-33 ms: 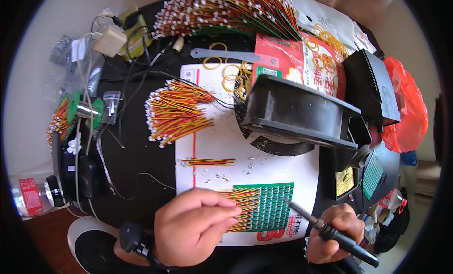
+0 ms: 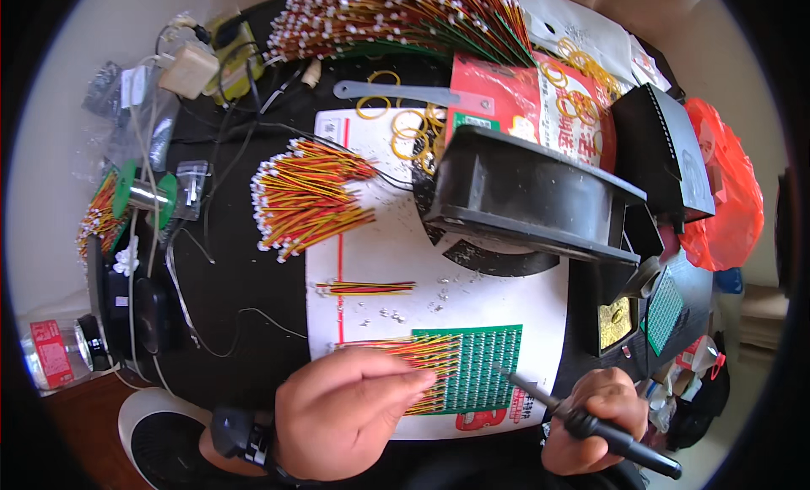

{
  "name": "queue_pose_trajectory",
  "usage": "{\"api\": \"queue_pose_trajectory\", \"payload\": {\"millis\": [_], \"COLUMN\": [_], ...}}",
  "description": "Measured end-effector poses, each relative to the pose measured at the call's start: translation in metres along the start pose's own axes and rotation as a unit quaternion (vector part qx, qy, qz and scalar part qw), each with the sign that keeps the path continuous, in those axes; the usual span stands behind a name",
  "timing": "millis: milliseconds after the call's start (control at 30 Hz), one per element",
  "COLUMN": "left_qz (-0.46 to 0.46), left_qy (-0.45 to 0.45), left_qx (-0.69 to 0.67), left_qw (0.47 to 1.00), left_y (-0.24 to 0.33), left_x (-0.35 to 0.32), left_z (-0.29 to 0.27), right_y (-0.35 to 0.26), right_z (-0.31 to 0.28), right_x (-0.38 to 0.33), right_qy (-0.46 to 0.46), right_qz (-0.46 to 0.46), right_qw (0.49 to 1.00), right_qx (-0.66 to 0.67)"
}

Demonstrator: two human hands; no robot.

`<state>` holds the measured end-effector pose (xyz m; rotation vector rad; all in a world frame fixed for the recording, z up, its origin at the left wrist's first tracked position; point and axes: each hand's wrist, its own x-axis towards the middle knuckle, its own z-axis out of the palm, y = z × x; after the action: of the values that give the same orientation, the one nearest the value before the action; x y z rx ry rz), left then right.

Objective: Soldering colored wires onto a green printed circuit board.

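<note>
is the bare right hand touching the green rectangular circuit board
Apart. The head view shows a strip of white flat sheet between the bare right hand and the green rectangular circuit board's right edge.

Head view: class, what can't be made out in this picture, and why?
- Head view: the left ends of some wires on the green board; the left hand covers them.
- Head view: what, if anything, that hand pinches; its own fingers hide it.
- Head view: whether the soldering iron touches the board; its tip is too small and blurred.
- Head view: the top of the big wire bundle; the upper edge cuts it off.
</note>
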<state>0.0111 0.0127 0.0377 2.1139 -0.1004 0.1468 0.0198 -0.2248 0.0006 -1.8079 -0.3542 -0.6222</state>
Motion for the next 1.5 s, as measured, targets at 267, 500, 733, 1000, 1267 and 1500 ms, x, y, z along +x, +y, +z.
{"api": "queue_pose_trajectory", "payload": {"millis": [267,500,733,1000,1267,1500], "left_qz": [0.164,0.179,0.165,0.158,0.140,0.162], "left_qy": [-0.048,-0.054,-0.058,-0.063,-0.069,-0.058], "left_qx": [0.103,0.164,0.157,0.146,0.174,0.162], "left_qw": [0.980,0.969,0.972,0.975,0.972,0.972], "left_y": [-0.009,-0.010,-0.011,-0.009,-0.014,-0.010], "left_x": [-0.013,-0.014,-0.012,-0.011,-0.015,-0.012], "left_z": [0.027,0.037,0.040,0.040,0.037,0.040], "right_y": [-0.006,-0.004,-0.001,-0.006,0.002,-0.005], "right_z": [0.008,0.004,0.010,0.009,0.012,0.005], "right_x": [0.024,0.021,0.004,-0.001,0.019,0.023], "right_qy": [-0.196,-0.194,-0.108,-0.125,-0.229,-0.227], "right_qz": [-0.086,-0.081,-0.066,-0.038,-0.058,-0.070], "right_qw": [0.976,0.977,0.991,0.990,0.970,0.971], "right_qx": [0.038,0.034,-0.033,-0.050,0.058,0.039]}}
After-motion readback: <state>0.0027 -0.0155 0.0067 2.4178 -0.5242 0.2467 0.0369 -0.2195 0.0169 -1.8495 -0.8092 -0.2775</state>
